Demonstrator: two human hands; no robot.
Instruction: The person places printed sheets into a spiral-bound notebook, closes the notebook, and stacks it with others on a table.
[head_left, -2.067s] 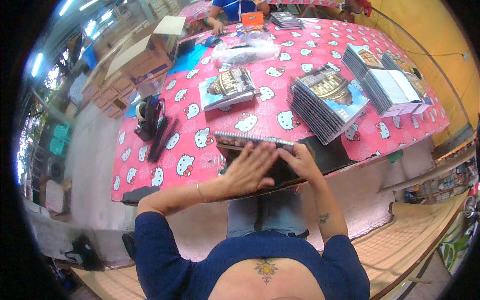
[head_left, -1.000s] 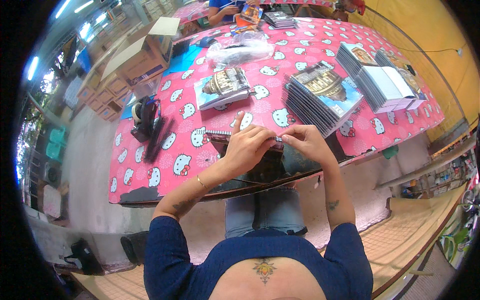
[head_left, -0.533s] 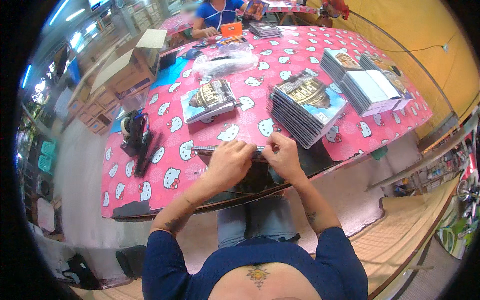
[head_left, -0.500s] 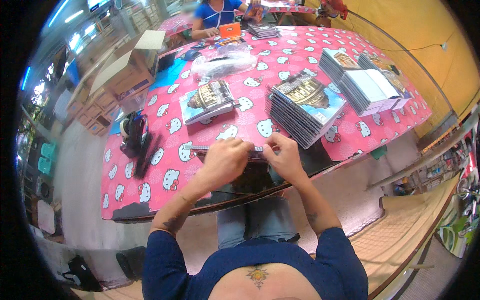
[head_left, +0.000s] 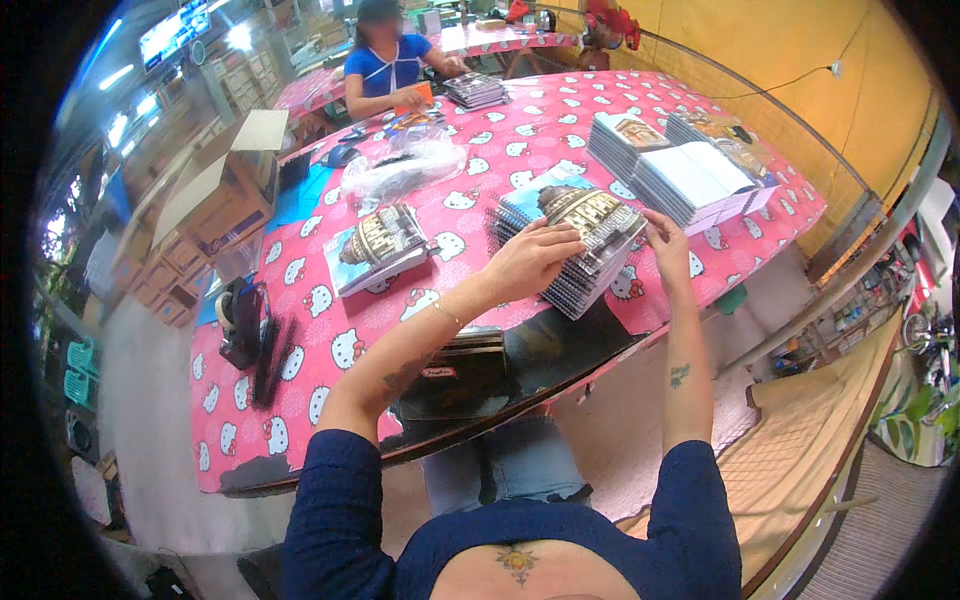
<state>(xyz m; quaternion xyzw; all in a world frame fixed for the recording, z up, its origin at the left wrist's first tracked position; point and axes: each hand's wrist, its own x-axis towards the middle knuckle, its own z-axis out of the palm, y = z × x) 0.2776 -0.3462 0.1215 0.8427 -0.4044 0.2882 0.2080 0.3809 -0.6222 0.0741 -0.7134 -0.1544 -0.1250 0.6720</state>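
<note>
A spiral notebook (head_left: 592, 222) with a domed building on its cover is on or just above the top of a stack of spiral notebooks (head_left: 562, 292). My left hand (head_left: 540, 256) grips its near left side, fingers over the cover. At its right edge, my right hand (head_left: 668, 246) holds it between bent fingers and thumb. Whether it rests fully on the stack is hard to tell. To the left lies a smaller pile of similar notebooks (head_left: 378, 250). A dark, flat-topped object (head_left: 455, 365) is at the near table edge, partly behind my left forearm.
A tape dispenser (head_left: 238, 322) stands at the left of the pink patterned table (head_left: 345, 345). More notebook stacks (head_left: 690, 185) are at right. Crumpled clear plastic (head_left: 405, 168) lies farther back. Cardboard boxes (head_left: 215, 195) stand left; a co-worker (head_left: 390, 75) sits across.
Both hands have moved right and away from the near table edge, carrying the notebook from an edge-on position to the stack. The view has shifted, showing more of the co-worker.
</note>
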